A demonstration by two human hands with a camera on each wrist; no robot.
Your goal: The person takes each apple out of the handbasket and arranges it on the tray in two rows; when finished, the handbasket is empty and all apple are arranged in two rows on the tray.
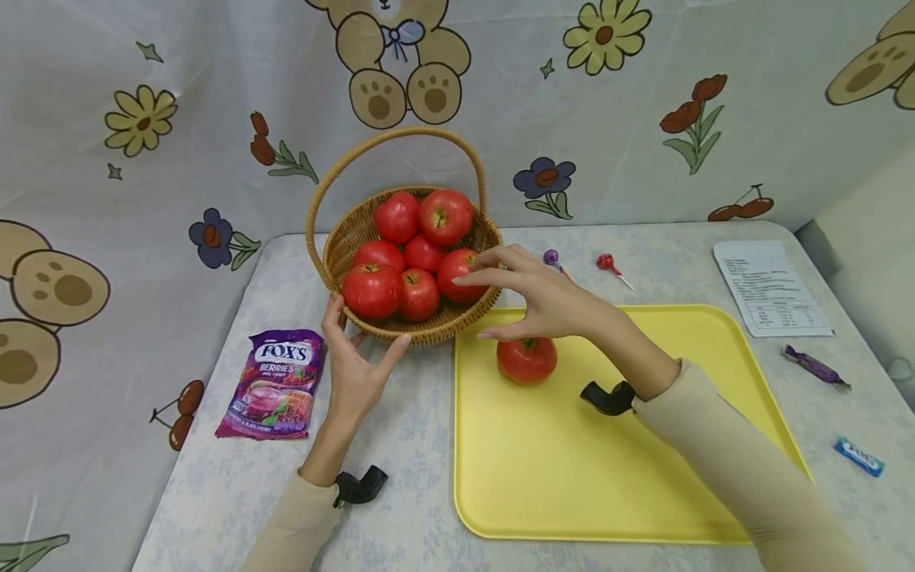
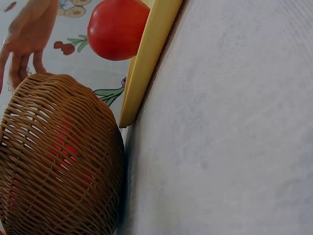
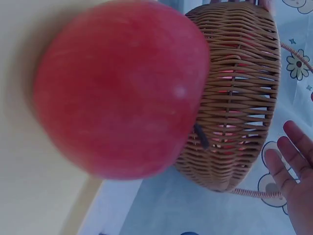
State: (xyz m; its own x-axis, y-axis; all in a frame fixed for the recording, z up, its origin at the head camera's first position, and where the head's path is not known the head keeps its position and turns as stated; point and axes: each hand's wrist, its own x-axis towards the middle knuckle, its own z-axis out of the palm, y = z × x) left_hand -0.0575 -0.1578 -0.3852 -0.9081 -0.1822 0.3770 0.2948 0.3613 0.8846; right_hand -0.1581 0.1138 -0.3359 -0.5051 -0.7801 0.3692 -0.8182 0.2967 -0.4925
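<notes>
The right hand (image 1: 543, 298) hovered over the gap between the basket (image 1: 429, 327) and the yellow tray (image 1: 608, 492), its fingers loosely spread and holding nothing. Its fingertips (image 1: 465, 278) reached toward the near-right apple in the basket (image 1: 461, 274); whether they touched it could not be told. That apple lay to the left of the palm and slightly farther away, at the basket's right rim, so the right hand was much the nearer to it. Directly below the same hand, apart from it, a single apple on the tray (image 1: 526, 359) sat at the tray's far-left corner, just beside the basket.

The left hand (image 1: 353, 361) rested open against the basket's near-left wall, thumb and fingers straight and spread along the weave. It steadied the basket rather than gripped it.

Round fruit has no long axis to speak of; the stem end of the tray apple pointed up. The basket's tall handle (image 1: 400, 135) arched over the far side and did not stand between the right hand and the fruit, though the other apples (image 1: 422, 218) were packed tightly around the one reached for.

On the table (image 1: 400, 477), a candy bag (image 1: 274, 385) lay to the left of the basket. Two lollipops (image 1: 608, 264) lay beyond the tray, and a printed sheet (image 1: 772, 287) and wrapped sweets (image 1: 815, 365) lay well to the right.
</notes>
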